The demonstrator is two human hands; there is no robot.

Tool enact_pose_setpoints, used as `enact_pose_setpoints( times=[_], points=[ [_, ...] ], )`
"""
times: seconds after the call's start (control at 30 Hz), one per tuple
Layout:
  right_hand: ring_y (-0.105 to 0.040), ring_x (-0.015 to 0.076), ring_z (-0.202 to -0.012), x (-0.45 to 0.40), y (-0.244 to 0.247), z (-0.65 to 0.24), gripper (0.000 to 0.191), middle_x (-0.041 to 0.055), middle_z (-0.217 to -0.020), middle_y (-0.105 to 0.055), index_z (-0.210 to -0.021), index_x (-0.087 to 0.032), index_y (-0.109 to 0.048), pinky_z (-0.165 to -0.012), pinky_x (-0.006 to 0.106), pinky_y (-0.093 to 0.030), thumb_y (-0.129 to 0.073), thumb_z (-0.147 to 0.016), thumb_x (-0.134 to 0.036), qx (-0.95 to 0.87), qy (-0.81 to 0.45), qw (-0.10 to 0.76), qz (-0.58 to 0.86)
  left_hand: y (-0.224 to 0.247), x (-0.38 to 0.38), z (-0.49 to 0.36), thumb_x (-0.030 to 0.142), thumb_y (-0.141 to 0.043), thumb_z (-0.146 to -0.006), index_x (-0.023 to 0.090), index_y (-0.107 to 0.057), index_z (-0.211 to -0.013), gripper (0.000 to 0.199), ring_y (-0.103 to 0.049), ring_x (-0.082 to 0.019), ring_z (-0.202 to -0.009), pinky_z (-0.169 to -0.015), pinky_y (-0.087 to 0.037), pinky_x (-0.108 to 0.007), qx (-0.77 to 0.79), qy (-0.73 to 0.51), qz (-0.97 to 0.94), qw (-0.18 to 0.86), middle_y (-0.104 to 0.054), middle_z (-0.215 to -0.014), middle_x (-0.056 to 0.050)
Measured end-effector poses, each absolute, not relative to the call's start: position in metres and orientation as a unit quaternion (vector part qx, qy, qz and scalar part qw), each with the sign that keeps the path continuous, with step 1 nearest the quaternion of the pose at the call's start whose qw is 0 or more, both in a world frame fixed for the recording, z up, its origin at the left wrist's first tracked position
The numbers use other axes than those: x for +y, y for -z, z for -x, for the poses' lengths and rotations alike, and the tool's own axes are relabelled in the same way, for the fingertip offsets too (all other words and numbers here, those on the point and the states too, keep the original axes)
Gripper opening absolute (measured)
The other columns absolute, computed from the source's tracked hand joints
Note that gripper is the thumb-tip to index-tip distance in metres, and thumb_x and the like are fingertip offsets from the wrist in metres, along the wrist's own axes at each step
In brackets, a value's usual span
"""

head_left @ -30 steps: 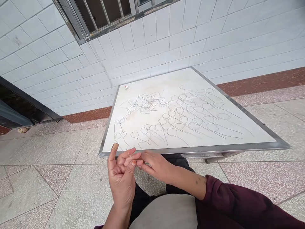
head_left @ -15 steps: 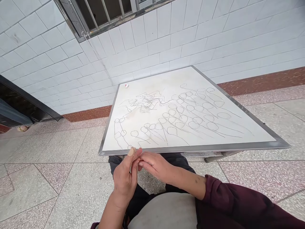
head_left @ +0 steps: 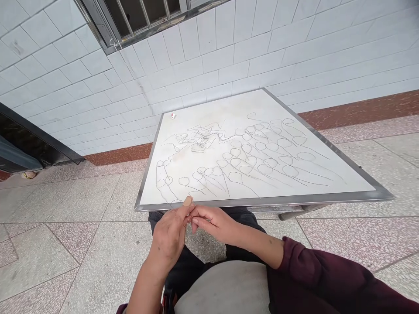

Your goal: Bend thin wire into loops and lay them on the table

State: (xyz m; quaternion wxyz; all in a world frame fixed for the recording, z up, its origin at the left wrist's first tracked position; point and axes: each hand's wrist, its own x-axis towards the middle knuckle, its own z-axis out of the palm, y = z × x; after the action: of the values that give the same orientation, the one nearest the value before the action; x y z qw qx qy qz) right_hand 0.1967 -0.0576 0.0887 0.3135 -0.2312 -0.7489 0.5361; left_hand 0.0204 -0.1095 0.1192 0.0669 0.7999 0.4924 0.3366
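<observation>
The left grip [head_left: 170, 237] and right grip [head_left: 212, 222] press together near the bench [head_left: 248, 104] edge. I cannot tell what they pinch; something tiny could slip if they loosen.

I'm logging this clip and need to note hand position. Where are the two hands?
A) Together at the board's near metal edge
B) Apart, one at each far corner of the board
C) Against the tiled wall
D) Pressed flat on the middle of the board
A: the left hand and right hand meet at the near metal frame of the white board.
</observation>
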Motion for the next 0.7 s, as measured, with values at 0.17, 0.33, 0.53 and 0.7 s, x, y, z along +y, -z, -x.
enact_pose_setpoints(
  times=[0.17, 0.33, 0.53, 0.7],
  points=[
    [-0.058, 0.0125, -0.075, -0.0576, -0.0861, -0.1939, 0.02, 0.0011, -0.083, -0.064, -0.085, -0.019, -0.06, -0.07, 0.025, -0.044, -0.042, -0.094, -0.02, -0.719, -0.563, 0.341, 0.222, -0.1221, -0.1088, -0.0202, 0.014, -0.053, -0.089, 0.031, -0.043, -0.139, 0.054, -0.064, -0.02, -0.082, -0.079, -0.048, -0.034, 0.51, -0.329, -0.791, 0.075, -0.073, -0.093, -0.004],
    [-0.059, 0.0122, -0.075, -0.0574, -0.0859, -0.1921, 0.017, 0.0001, -0.079, -0.064, -0.088, -0.02, -0.059, -0.07, 0.025, -0.045, -0.043, -0.094, -0.021, -0.706, -0.564, 0.36, 0.234, -0.1264, -0.1072, -0.0175, 0.018, -0.051, -0.09, 0.031, -0.045, -0.138, 0.05, -0.06, -0.018, -0.069, -0.073, -0.042, -0.031, 0.544, -0.288, -0.787, 0.052, -0.07, -0.075, -0.003],
    [-0.063, 0.0126, -0.078, -0.0576, -0.0857, -0.1912, 0.017, -0.0004, -0.08, -0.066, -0.093, -0.021, -0.059, -0.073, 0.026, -0.048, -0.042, -0.094, -0.02, -0.707, -0.549, 0.367, 0.254, -0.1283, -0.1038, -0.0159, 0.015, -0.044, -0.093, 0.034, -0.026, -0.147, 0.06, -0.058, -0.019, -0.071, -0.069, -0.039, -0.031, 0.52, -0.227, -0.823, 0.007, -0.069, -0.085, -0.003],
    [-0.064, 0.0125, -0.075, -0.057, -0.0873, -0.1924, 0.016, -0.0008, -0.08, -0.067, -0.094, -0.021, -0.057, -0.07, 0.025, -0.048, -0.041, -0.094, -0.017, -0.735, -0.501, 0.362, 0.28, -0.1261, -0.1014, -0.0167, 0.014, -0.04, -0.093, 0.031, -0.024, -0.148, 0.06, -0.054, -0.019, -0.069, -0.069, -0.042, -0.031, 0.509, -0.205, -0.836, 0.018, -0.064, -0.08, -0.004]
  ],
)
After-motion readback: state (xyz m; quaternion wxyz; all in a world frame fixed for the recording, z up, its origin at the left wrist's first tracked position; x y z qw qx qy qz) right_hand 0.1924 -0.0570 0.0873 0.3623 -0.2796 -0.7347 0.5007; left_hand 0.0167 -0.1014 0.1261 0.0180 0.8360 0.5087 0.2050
